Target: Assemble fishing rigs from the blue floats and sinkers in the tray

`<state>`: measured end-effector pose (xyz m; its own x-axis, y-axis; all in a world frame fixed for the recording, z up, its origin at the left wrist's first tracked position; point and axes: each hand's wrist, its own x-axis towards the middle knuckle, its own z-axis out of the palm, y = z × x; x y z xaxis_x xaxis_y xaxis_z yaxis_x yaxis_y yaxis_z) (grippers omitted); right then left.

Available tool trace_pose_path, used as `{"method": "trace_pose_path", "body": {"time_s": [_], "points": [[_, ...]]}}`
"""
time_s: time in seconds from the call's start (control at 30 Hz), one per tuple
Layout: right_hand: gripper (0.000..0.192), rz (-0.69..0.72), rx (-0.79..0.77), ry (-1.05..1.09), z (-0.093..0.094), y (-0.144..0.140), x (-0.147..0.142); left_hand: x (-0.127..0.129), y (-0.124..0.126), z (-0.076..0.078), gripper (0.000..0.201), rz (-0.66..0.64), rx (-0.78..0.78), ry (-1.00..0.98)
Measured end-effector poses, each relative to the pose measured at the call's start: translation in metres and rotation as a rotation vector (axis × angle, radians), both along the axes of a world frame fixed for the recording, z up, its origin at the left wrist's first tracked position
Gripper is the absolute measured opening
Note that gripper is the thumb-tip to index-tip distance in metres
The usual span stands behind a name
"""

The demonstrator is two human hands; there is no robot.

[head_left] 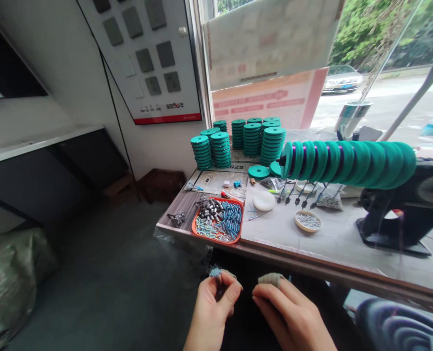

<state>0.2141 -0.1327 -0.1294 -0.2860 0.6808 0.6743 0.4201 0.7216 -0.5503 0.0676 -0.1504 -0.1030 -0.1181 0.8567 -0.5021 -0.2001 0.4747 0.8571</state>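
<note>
My left hand [219,301] is below the table's front edge, thumb and fingers pinched on a small bristly bundle [215,271] with pale blue tips. Beside it on the right, my right hand [291,312] is closed, fingertips pressed together. A grey-beige wrap [271,279] covers one of its fingers. What those fingers hold, if anything, is hidden. The two hands are apart. Just beyond them on the table stands an orange tray [193,227] with blue cylindrical pieces [232,219], silvery pieces [211,210] and thin pale green pieces [206,229].
Stacks of green spools [252,139] stand at the back. On the right, a black stand [387,214] carries a row of green spools [348,163] with hanging weights. A round dish [307,221] of small pale pieces and a white disc [263,200] lie on the table [274,239].
</note>
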Motion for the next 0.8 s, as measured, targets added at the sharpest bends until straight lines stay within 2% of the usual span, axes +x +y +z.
{"method": "trace_pose_path", "body": {"time_s": [0.1,0.17,0.27,0.4,0.57,0.8], "points": [[0.011,-0.019,0.077,-0.007,0.010,0.000,0.002,0.003,-0.001,-0.002,0.054,-0.010,-0.022,-0.207],[0.012,-0.052,0.121,-0.037,0.015,0.000,0.002,0.005,-0.002,-0.004,0.045,-0.028,-0.049,-0.258],[0.018,-0.069,0.142,-0.098,0.014,-0.001,0.000,0.008,-0.003,-0.008,0.037,-0.028,-0.100,-0.191],[0.022,-0.060,0.156,-0.151,0.010,-0.002,-0.002,0.010,-0.002,-0.012,0.040,0.047,-0.101,-0.156],[0.021,-0.069,0.173,-0.152,0.008,-0.002,-0.003,0.011,-0.002,-0.012,0.037,-0.004,-0.052,-0.085],[0.020,-0.065,0.167,-0.138,0.007,-0.003,-0.005,0.013,-0.002,-0.009,0.043,-0.013,-0.073,-0.136]]}}
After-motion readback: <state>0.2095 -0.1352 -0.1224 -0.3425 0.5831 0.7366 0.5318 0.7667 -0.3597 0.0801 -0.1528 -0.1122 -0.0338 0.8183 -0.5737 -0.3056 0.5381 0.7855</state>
